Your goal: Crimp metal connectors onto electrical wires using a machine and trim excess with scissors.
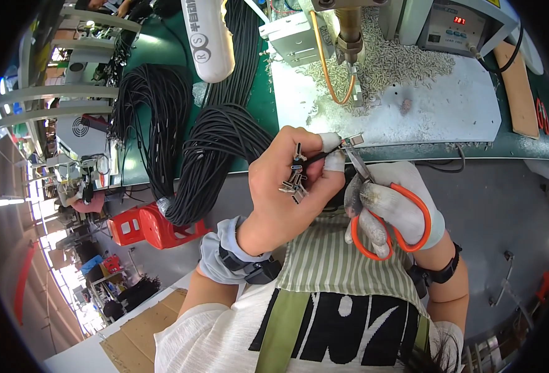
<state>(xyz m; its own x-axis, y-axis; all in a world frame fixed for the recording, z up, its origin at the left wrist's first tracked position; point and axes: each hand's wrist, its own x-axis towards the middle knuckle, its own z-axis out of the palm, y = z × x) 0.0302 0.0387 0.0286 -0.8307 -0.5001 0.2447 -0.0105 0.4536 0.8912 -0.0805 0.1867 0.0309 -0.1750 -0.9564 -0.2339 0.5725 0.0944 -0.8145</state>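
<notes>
By the green bench [156, 53] I see two hands close together: the left hand [293, 186] pinching, the gloved right hand [405, 196] curled through red-handled scissors [361, 168]. The pinched black cable [319, 156] ends in a metal connector [354, 140] beside the blades; trimming, seemingly, wanting a steady snip.

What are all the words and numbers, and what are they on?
I won't copy them, but here's where they are:
White cylinder: dark letters and characters.
Control box: red digits on its display; smaller blurry print.
Shirt: big pale letters, partly covered.
Yellow sticker: too cut off to read.
</notes>
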